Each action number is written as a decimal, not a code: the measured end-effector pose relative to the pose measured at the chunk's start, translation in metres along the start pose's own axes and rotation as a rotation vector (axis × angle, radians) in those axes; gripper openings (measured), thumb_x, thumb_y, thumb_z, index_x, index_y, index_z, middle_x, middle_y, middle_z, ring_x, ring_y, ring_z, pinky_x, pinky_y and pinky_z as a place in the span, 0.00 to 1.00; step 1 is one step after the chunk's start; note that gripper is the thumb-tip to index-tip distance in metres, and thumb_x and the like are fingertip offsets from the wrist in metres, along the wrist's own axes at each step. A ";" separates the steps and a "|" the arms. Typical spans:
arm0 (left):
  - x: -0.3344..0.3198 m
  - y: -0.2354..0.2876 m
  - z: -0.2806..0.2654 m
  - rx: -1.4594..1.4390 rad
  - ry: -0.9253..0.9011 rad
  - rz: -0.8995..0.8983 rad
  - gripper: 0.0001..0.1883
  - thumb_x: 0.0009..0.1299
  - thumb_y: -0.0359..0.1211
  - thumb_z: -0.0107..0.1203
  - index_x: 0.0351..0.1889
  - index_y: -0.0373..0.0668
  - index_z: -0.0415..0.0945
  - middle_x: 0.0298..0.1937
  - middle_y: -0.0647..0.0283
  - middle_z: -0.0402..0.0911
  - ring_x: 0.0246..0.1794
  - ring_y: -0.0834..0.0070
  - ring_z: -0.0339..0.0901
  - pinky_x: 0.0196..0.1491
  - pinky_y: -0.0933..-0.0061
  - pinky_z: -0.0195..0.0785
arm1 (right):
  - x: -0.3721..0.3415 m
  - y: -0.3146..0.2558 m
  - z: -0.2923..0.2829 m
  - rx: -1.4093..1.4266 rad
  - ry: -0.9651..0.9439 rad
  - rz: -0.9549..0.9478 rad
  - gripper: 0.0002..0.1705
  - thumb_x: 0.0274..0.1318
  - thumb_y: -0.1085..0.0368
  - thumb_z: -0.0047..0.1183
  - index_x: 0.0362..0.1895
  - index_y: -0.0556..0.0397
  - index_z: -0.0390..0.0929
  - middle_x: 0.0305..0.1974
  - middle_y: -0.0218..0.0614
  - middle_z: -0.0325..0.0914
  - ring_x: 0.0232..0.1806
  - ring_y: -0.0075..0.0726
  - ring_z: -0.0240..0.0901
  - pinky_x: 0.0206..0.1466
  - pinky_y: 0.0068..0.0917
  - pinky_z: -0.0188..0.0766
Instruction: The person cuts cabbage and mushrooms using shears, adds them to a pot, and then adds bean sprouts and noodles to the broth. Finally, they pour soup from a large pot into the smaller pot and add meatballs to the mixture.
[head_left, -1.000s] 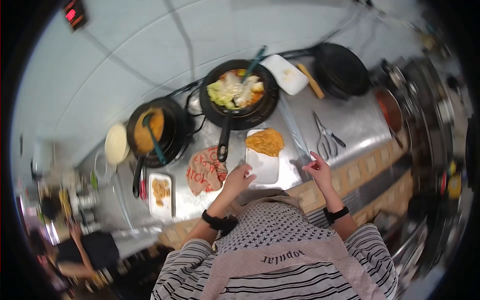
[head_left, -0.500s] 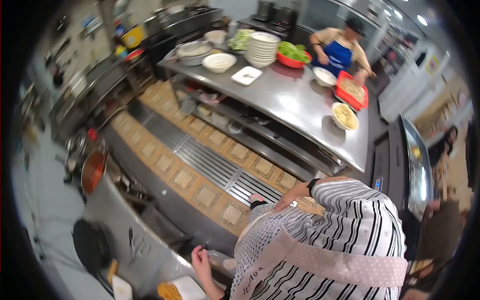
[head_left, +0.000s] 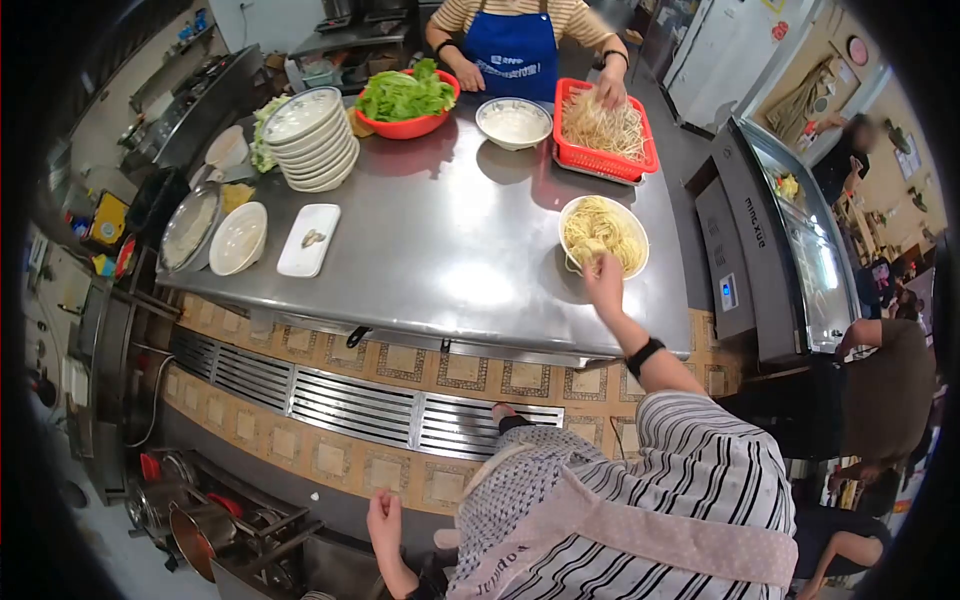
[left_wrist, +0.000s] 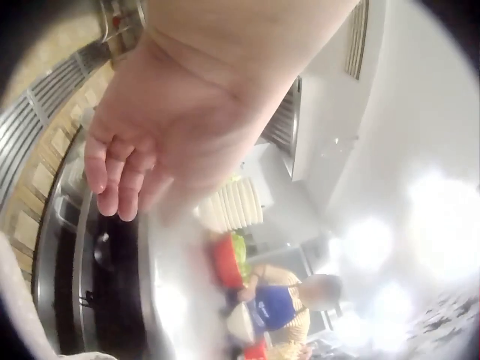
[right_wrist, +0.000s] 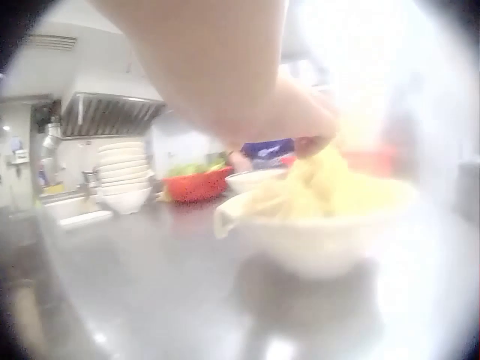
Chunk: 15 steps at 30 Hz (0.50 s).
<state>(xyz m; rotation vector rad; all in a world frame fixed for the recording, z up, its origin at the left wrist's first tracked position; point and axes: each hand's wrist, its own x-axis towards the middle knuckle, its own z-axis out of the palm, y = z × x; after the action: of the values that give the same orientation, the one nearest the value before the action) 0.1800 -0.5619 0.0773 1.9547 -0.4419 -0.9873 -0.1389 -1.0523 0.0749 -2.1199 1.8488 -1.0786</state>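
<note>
My right hand (head_left: 603,285) is at the near rim of a white bowl (right_wrist: 315,244) of yellow noodles (head_left: 603,232), its fingertips pinching some of them. In the right wrist view the hand (right_wrist: 292,116) is blurred, and a clump of noodles (right_wrist: 322,180) rises under its fingers. My left hand (head_left: 384,522) hangs over the floor, away from the table, holding nothing. The left wrist view shows that hand (left_wrist: 165,120) with its fingers loosely bent.
On the steel table (head_left: 430,250) stand stacked bowls (head_left: 312,140), a red basin of greens (head_left: 408,100), a red basket of sprouts (head_left: 605,130), an empty bowl (head_left: 514,122) and a white tray (head_left: 308,240). Another person (head_left: 512,50) stands behind it, one hand in the sprouts.
The view has turned from the stove counter with its pans to the steel table. My right hand has come from beside my body to the noodle bowl and taken hold of noodles.
</note>
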 end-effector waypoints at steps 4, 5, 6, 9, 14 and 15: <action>0.073 0.061 0.025 -0.055 -0.123 0.032 0.14 0.66 0.32 0.53 0.49 0.40 0.70 0.30 0.69 0.73 0.29 0.84 0.69 0.31 0.83 0.62 | 0.098 0.004 -0.005 -0.340 -0.097 0.029 0.26 0.39 0.60 0.58 0.47 0.52 0.72 0.41 0.48 0.73 0.44 0.51 0.69 0.48 0.40 0.66; 0.091 0.076 0.028 -0.086 -0.149 0.000 0.14 0.66 0.33 0.52 0.49 0.40 0.70 0.31 0.69 0.73 0.29 0.84 0.69 0.31 0.84 0.62 | 0.117 0.014 -0.003 -0.389 -0.235 0.065 0.27 0.37 0.60 0.59 0.47 0.52 0.73 0.42 0.48 0.73 0.44 0.51 0.70 0.49 0.39 0.67; 0.114 0.091 0.029 -0.144 -0.156 0.014 0.14 0.67 0.34 0.51 0.49 0.40 0.70 0.31 0.69 0.72 0.30 0.84 0.69 0.31 0.84 0.62 | 0.128 0.031 0.003 -0.386 -0.316 0.045 0.28 0.36 0.61 0.60 0.48 0.52 0.73 0.42 0.49 0.73 0.45 0.51 0.70 0.50 0.39 0.67; 0.207 0.135 0.011 -0.193 -0.176 0.198 0.12 0.68 0.36 0.49 0.45 0.39 0.70 0.31 0.70 0.71 0.29 0.85 0.67 0.31 0.84 0.61 | 0.144 0.019 -0.004 -0.375 -0.517 0.057 0.30 0.34 0.65 0.58 0.49 0.52 0.72 0.42 0.49 0.74 0.45 0.51 0.72 0.48 0.37 0.69; 0.352 0.301 -0.004 -0.216 -0.027 0.393 0.12 0.69 0.35 0.48 0.47 0.41 0.69 0.34 0.70 0.72 0.33 0.84 0.68 0.35 0.83 0.61 | 0.195 0.032 -0.044 0.300 -0.432 0.336 0.25 0.36 0.69 0.56 0.46 0.52 0.73 0.43 0.39 0.75 0.44 0.35 0.74 0.45 0.33 0.71; 0.377 0.330 0.002 -0.208 0.008 0.383 0.12 0.69 0.35 0.48 0.48 0.43 0.70 0.35 0.70 0.72 0.34 0.84 0.69 0.36 0.83 0.61 | 0.205 0.008 -0.067 0.422 -0.403 0.407 0.24 0.39 0.70 0.55 0.47 0.53 0.71 0.43 0.35 0.74 0.44 0.32 0.73 0.45 0.30 0.71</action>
<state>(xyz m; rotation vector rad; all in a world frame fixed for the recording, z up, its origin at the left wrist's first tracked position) 0.4349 -0.9820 0.1744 1.6103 -0.6539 -0.7456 -0.1858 -1.2170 0.2069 -1.5027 1.5893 -0.7851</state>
